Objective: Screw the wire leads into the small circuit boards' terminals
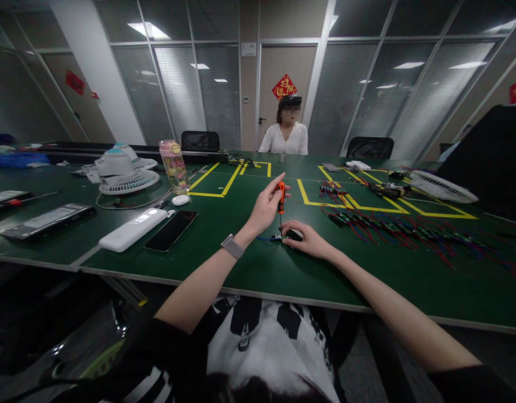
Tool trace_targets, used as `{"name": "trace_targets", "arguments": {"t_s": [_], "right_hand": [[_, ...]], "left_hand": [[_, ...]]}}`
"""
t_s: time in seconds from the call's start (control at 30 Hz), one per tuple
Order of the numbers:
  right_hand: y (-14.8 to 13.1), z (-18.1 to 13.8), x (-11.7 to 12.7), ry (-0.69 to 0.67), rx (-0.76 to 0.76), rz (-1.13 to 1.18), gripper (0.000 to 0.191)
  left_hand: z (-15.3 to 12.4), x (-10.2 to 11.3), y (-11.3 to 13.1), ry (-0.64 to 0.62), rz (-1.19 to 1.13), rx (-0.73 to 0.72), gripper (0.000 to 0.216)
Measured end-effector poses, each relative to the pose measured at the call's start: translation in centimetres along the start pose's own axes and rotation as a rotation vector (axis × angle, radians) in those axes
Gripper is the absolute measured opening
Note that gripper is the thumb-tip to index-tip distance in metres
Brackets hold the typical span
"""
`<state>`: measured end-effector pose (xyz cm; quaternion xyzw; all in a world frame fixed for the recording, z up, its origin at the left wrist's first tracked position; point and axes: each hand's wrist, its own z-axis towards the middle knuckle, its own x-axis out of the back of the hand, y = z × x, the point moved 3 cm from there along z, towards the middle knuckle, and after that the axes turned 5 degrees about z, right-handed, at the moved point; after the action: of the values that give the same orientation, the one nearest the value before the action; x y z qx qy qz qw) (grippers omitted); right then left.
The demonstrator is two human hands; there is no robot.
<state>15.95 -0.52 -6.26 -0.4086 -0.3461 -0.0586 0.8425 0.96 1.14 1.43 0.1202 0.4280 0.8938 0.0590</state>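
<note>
My left hand [268, 204] is closed around the orange and black handle of a screwdriver [281, 196], held upright with its shaft pointing down. The tip meets a small circuit board [278, 238] lying on the green table, and a blue wire runs off the board to the left. My right hand [306, 239] pinches the right side of that board between thumb and fingers. Its fingertips partly cover the board, so the exact point where the screwdriver tip touches is hard to make out.
Right of my hands lie several wired circuit boards [392, 224] with red and blue leads. To the left are a phone [171, 231], a white power bank [133, 229], a water bottle [173, 168] and a white fan [125, 173]. Another person [285, 137] sits across the table.
</note>
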Motion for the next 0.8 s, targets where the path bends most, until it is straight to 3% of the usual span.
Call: {"name": "trace_targets", "arguments": {"t_s": [0.2,0.37,0.53,0.73,0.8], "right_hand": [[0.17,0.03,-0.01,-0.008,0.0,0.004,0.01],[-0.05,0.02,-0.01,-0.001,-0.01,-0.007,0.011],[-0.09,0.03,-0.02,0.001,-0.003,-0.01,0.012],[-0.05,0.05,0.0,-0.003,-0.002,0.002,0.01],[-0.08,0.05,0.01,-0.003,-0.004,0.0,0.01]], "left_hand": [[-0.19,0.55,0.53,0.142,0.286,-0.105,0.035],[0.21,0.5,0.04,0.048,0.043,-0.029,0.039],[-0.01,0.75,0.27,0.131,0.175,-0.112,0.037],[-0.12,0.01,0.29,-0.04,0.029,-0.036,0.043],[-0.27,-0.03,0.58,-0.025,0.068,-0.077,0.041]]}}
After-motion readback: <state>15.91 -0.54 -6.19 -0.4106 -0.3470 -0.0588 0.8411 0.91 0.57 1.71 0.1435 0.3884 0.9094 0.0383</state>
